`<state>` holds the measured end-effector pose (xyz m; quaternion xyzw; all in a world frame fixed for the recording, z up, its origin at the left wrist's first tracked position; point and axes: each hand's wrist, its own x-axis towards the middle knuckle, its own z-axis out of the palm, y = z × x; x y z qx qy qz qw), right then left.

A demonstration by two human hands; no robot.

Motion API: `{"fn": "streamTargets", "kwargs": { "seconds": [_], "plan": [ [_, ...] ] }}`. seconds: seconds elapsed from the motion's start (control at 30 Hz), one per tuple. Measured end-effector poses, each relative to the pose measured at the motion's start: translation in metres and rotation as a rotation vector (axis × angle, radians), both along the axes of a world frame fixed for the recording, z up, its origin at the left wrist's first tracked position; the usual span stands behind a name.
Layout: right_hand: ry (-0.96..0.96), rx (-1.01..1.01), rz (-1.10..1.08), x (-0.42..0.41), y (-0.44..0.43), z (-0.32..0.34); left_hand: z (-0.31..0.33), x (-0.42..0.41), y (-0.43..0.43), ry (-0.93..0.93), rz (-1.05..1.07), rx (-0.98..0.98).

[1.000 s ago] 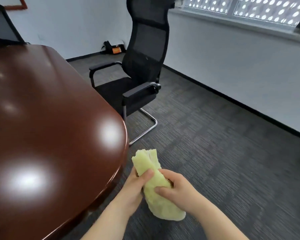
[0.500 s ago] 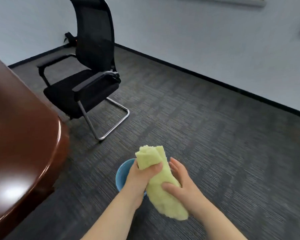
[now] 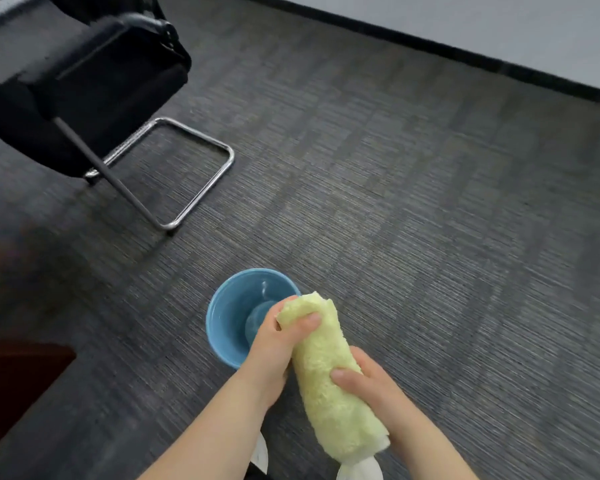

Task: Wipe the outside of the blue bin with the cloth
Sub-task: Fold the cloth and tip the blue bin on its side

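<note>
You hold the pale green, fluffy rolled cloth (image 3: 329,372) in both hands. Your left hand (image 3: 274,344) grips its upper end with the thumb pressed into the pile, and your right hand (image 3: 371,386) curls round its middle. The round blue plastic bin (image 3: 222,323) stands upright, mouth up, on the dark grey striped carpet (image 3: 395,202), just below and beside your left hand. I cannot tell whether the cloth touches it.

The cloth looks soft, light and limp. It will likely mould to the curved wall, so bunch it in one palm. The bin looks light, stiff and smooth, and will probably slide or tip under a sideways rub. Steadying it at the rim with your free hand seems wise. No brand, label or writing can be read on the bin or the cloth.
</note>
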<state>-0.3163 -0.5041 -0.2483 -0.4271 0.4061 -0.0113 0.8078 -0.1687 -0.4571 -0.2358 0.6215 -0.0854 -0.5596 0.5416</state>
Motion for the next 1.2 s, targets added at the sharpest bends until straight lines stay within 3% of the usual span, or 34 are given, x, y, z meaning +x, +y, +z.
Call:
{"fn": "streamTargets", "kwargs": {
  "seconds": [0.13, 0.23, 0.33, 0.53, 0.67, 0.83, 1.0, 1.2],
  "plan": [
    [0.068, -0.048, -0.115, 0.001, -0.005, -0.09, -0.098, 0.02, -0.009, -0.076, -0.017, 0.115],
    [0.163, -0.083, -0.213, -0.003, -0.016, -0.157, -0.167, 0.042, -0.008, -0.336, -0.036, 0.191],
    [0.197, -0.158, -0.242, -0.001, -0.031, -0.218, -0.233, 0.062, -0.007, -0.619, -0.179, 0.275],
    [0.144, -0.409, -0.152, 0.017, -0.066, -0.295, -0.323, 0.068, -0.032, -0.946, -0.583, 0.344],
    [0.059, -0.412, -0.224, 0.026, -0.077, -0.308, -0.335, 0.063, -0.038, -0.978, -0.513, 0.284],
    [0.183, -0.608, -0.164, 0.03, -0.077, -0.318, -0.33, 0.068, -0.029, -1.014, -0.425, 0.215],
    [0.185, -0.753, -0.19, 0.04, -0.086, -0.321, -0.322, 0.093, -0.019, -1.127, -0.161, 0.152],
    [0.152, -0.898, -0.13, 0.043, -0.075, -0.304, -0.304, 0.117, -0.003, -1.134, 0.102, 0.061]
  ]
}}
